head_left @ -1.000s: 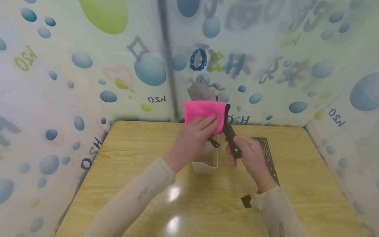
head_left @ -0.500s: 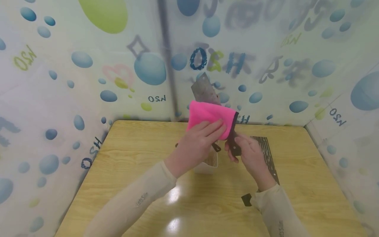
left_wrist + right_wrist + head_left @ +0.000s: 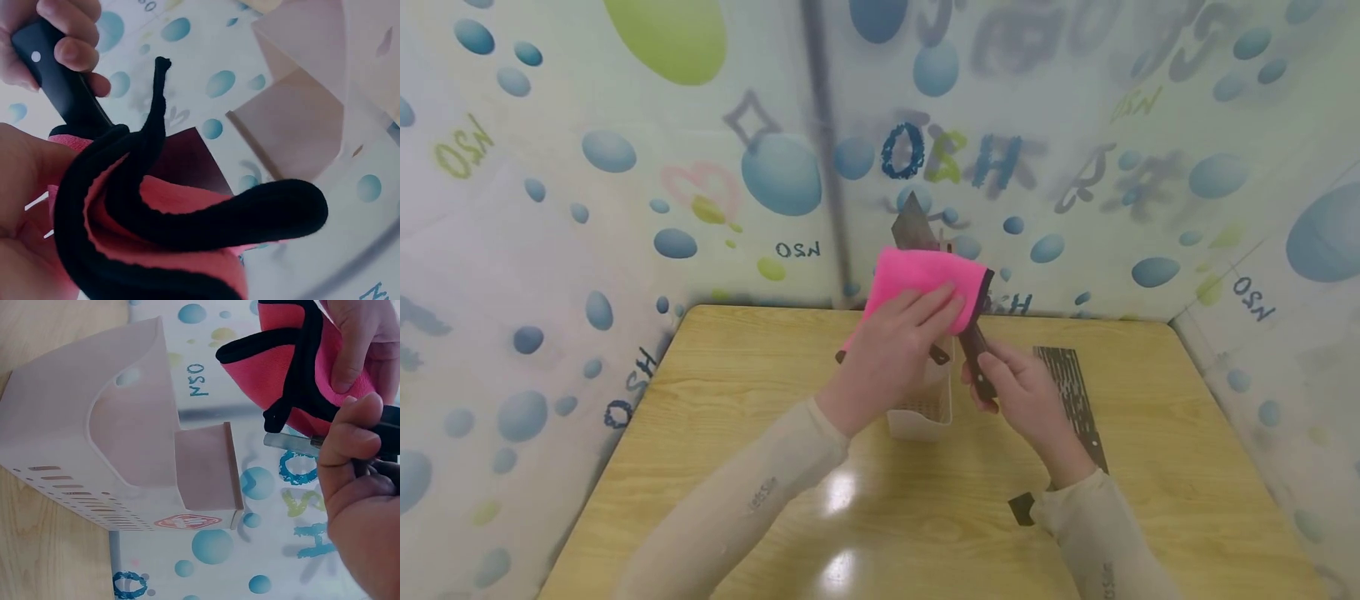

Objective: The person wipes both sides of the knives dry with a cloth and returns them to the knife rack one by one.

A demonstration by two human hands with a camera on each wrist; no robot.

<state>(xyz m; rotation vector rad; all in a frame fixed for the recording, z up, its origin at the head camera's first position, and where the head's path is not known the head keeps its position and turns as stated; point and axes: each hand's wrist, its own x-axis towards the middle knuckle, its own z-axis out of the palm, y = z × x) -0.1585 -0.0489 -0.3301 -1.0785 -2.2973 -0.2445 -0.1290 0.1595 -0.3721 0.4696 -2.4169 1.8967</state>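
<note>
My right hand [image 3: 1028, 398] grips the black riveted handle [image 3: 53, 69] of a broad-bladed knife [image 3: 913, 223], whose blade angles up and to the left. A pink cloth [image 3: 917, 275] with black edging is folded over the blade near the handle. Spread across the cloth, the fingers of my left hand [image 3: 887, 346] press it to the blade. In the right wrist view, the left thumb bears on the cloth's other side, so the cloth is pinched about the blade. The blade's tip shows above the cloth in the head view; its middle is hidden.
A pale plastic basket [image 3: 50, 406] with slotted sides stands on the wooden table [image 3: 737, 375] below the hands. A flat dark piece with pale streaks [image 3: 1071, 387] lies at the right, partly under the right forearm. A patterned wall [image 3: 700, 208] rises behind the table.
Cloth and left hand slid right and down toward the handle, then back up a little. The knife has shifted slightly left, and its blade now looks narrower.
</note>
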